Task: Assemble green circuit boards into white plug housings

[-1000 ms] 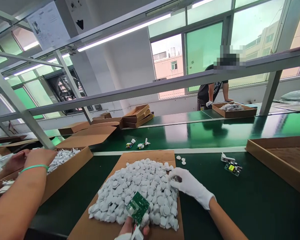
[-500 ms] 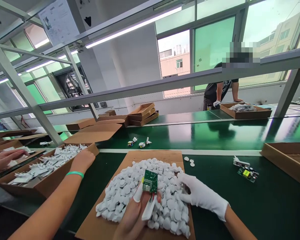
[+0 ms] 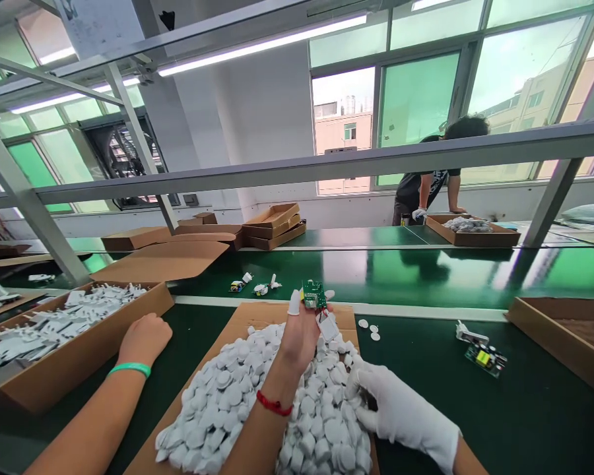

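My left hand (image 3: 301, 333), with a red bracelet on the wrist and a white finger cot, grips a small green circuit board (image 3: 313, 295). A white plastic piece (image 3: 327, 325) hangs beside the board near red wires. Below lies a large heap of white round caps (image 3: 218, 402) on a cardboard sheet (image 3: 250, 316). My right hand (image 3: 391, 406), in a white glove, rests at the heap's right side. Its fingers are bent and touch the caps, while the thumb stands apart from them; no held cap can be made out.
Another person's arm with a green wristband (image 3: 133, 359) reaches in at left beside a box of white plastic parts (image 3: 69, 323). Boards (image 3: 485, 356) and loose caps (image 3: 375, 331) lie to the right, near a cardboard box (image 3: 549, 330). A co-worker (image 3: 426, 191) leans over the far belt.
My left hand has moved forward and up with the circuit board, over the heap's far part. The right hand stays at the heap. The hand in the neighbouring box at far left has left view.
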The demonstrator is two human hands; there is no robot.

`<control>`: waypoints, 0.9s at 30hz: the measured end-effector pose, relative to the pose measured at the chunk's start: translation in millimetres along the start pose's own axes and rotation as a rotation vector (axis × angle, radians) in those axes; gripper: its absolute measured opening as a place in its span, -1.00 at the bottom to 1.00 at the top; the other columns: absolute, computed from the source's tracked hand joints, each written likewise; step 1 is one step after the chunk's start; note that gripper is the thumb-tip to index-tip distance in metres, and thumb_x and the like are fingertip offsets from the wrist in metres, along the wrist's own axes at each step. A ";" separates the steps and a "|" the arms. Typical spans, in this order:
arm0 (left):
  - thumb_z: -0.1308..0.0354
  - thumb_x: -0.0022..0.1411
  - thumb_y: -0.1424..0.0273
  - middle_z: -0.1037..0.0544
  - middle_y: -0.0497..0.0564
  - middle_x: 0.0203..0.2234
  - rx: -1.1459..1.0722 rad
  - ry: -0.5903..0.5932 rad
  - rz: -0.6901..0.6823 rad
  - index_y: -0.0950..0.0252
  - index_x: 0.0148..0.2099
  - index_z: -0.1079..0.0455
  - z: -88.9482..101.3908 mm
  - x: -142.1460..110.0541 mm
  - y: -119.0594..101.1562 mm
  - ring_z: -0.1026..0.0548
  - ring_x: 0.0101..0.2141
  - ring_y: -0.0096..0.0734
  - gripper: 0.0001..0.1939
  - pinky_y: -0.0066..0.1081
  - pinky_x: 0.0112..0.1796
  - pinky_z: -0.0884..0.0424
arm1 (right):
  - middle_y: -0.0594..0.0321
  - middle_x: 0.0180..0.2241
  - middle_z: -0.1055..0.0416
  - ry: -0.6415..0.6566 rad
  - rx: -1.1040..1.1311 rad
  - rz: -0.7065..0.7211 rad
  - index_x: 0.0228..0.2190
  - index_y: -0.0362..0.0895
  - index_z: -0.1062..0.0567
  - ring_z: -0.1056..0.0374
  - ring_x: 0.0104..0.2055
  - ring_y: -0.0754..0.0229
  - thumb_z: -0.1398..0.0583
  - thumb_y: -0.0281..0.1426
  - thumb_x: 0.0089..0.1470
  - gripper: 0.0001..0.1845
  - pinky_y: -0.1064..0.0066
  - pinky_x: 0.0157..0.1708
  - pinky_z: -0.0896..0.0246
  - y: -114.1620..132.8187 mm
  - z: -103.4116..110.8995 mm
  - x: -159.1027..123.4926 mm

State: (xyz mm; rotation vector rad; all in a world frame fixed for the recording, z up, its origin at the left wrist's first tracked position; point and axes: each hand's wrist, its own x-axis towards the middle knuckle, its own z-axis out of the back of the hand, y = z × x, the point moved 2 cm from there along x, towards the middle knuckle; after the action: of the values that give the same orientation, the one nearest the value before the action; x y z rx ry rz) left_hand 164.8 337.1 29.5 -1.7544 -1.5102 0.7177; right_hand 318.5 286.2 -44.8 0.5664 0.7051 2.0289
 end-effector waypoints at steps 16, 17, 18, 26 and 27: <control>-0.56 -0.39 0.40 -0.55 0.21 -0.17 0.195 0.168 0.040 0.31 0.10 -0.36 12.4 -27.0 5.4 -0.54 -0.15 -0.04 -0.09 -0.31 -0.21 -0.52 | 0.34 -0.49 -0.27 -0.007 0.530 -0.114 -0.45 -0.17 -0.42 -0.05 -0.48 0.35 -0.27 -0.32 -0.06 -0.82 0.46 -0.45 0.05 -26.8 8.0 -2.1; -0.55 -0.38 0.45 -0.56 0.22 -0.17 0.213 0.178 0.036 0.32 0.07 -0.38 13.8 -26.6 5.7 -0.53 -0.13 -0.05 -0.14 -0.30 -0.17 -0.51 | 0.31 -0.46 -0.32 -0.045 0.606 -0.115 -0.40 -0.17 -0.45 -0.10 -0.46 0.34 -0.30 -0.29 -0.07 -0.77 0.46 -0.43 0.00 -29.3 6.1 0.1; -0.54 -0.38 0.49 -0.56 0.21 -0.17 0.231 0.182 0.022 0.32 0.05 -0.40 15.5 -25.9 5.7 -0.53 -0.11 -0.06 -0.16 -0.30 -0.13 -0.50 | 0.29 -0.44 -0.36 -0.069 0.693 -0.114 -0.36 -0.18 -0.46 -0.15 -0.45 0.33 -0.34 -0.26 -0.10 -0.70 0.47 -0.41 -0.04 -31.2 3.2 2.6; -0.53 -0.36 0.43 -0.52 0.19 -0.06 0.289 0.131 -0.179 0.30 0.05 -0.42 23.5 -22.4 -3.7 -0.51 -0.11 -0.19 -0.19 -0.35 -0.08 -0.50 | 0.35 -0.58 -0.36 -0.219 1.247 -0.236 -0.38 -0.18 -0.53 -0.12 -0.63 0.45 -0.47 -0.12 -0.33 -0.50 0.58 -0.62 -0.01 -15.4 -8.4 7.8; -0.53 -0.36 0.43 -0.53 0.19 -0.06 0.294 0.125 -0.184 0.30 0.05 -0.42 23.1 -22.5 -4.3 -0.51 -0.12 -0.20 -0.19 -0.36 -0.09 -0.50 | 0.34 -0.56 -0.38 -0.275 1.284 -0.270 -0.39 -0.17 -0.53 -0.14 -0.62 0.44 -0.47 -0.12 -0.33 -0.50 0.58 -0.62 -0.04 -13.9 -5.6 6.3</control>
State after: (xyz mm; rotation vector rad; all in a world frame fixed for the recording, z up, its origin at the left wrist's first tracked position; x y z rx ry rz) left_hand 140.5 318.8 18.3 -1.3956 -1.3831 0.6839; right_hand 320.1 296.3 -57.4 1.3258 1.7654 1.0029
